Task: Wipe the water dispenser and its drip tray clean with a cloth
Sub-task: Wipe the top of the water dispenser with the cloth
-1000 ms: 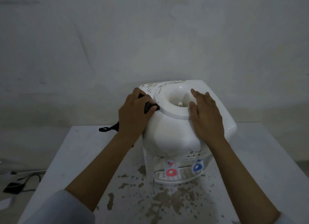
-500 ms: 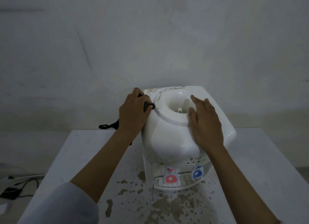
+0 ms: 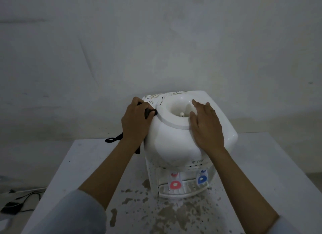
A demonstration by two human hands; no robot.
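Note:
A white tabletop water dispenser stands on a white table, with brown specks on its top left rear. My left hand is closed on a dark cloth pressed against the dispenser's top left, beside the round bottle well. A dark strand hangs out behind the wrist. My right hand lies flat, fingers apart, on the top right of the dispenser at the well's rim. Below, a red tap and a blue tap sit over the drip tray.
Brown dirt splatter covers the table in front of the dispenser. A bare grey wall stands close behind. On the floor at the left lie a dark device and cable.
My left hand with the cloth has shifted slightly along the dispenser's top left edge. The right hand stays flat in place. The view has drifted a little.

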